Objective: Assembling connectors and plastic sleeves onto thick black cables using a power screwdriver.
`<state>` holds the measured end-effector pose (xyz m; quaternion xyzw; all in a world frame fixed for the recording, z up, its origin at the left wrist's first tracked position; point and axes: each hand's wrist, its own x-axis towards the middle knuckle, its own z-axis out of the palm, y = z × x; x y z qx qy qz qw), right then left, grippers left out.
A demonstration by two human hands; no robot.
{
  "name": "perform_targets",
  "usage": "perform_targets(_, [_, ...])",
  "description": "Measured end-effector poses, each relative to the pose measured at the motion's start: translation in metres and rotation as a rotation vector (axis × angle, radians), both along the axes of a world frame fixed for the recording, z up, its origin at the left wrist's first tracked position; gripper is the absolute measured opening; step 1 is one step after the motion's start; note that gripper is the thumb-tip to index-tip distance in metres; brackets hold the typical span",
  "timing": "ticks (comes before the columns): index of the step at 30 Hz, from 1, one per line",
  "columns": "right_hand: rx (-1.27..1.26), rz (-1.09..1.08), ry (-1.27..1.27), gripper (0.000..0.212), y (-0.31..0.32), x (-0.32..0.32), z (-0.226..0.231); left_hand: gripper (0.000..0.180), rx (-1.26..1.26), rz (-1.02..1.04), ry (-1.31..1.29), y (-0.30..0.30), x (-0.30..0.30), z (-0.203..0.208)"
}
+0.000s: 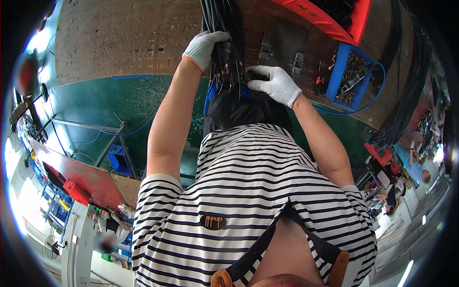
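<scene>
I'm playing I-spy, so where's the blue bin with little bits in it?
In the head view, the blue bin is at the upper right on the brown table, below the red bin and right of the gloved right hand.

Black cable bundle (234,45), copper-coloured tips (227,66) loosely spread

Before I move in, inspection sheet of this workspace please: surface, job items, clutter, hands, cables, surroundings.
Surface: brown table, scuffed and marked.
Job items: bundle of black cables, some ends copper-coloured.
Clutter: blue bin with small brass-coloured parts and a tool; red bin with dark contents.
Hands: both white-gloved; left hand wraps the bundle; right hand at the cable ends, thumb and forefinger toward them, grip unclear.
Cables: another black bundle at right; thin blue line curving around the blue bin.
Surroundings: green floor; other people in the background on both sides.
</scene>
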<state>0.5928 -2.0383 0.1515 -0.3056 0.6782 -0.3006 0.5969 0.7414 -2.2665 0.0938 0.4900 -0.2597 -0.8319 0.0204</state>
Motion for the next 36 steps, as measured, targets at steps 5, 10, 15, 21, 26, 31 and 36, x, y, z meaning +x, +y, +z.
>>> perform_targets(5, [-0.028,0.012,0.030,0.054,-0.005,0.004,0.000,0.020,-0.025,0.040,0.005,0.003,-0.002,-0.003])
perform_targets(10, [0.010,0.042,0.021,0.054,-0.008,0.006,-0.004,0.020,-0.021,0.049,0.014,0.007,-0.002,-0.003])
perform_targets(15, [0.000,-0.144,-0.121,0.050,-0.014,0.008,-0.020,0.019,-0.036,0.022,0.005,0.007,-0.007,0.001])
perform_targets(21, [0.046,-0.234,-0.172,0.044,-0.052,0.006,-0.036,0.030,-0.053,0.006,-0.067,0.004,-0.018,0.014])
perform_targets(26, [-0.007,-0.300,-0.189,0.043,-0.102,0.002,-0.052,0.031,-0.084,0.013,-0.047,0.004,-0.008,0.011])
perform_targets(31, [-0.061,-0.256,0.144,0.060,-0.149,-0.021,-0.065,0.014,-0.093,0.051,-0.085,-0.009,0.001,0.038])
perform_targets(36, [-0.012,-0.100,0.284,0.059,-0.196,-0.035,-0.051,0.014,-0.104,-0.004,-0.079,-0.029,0.034,0.021])
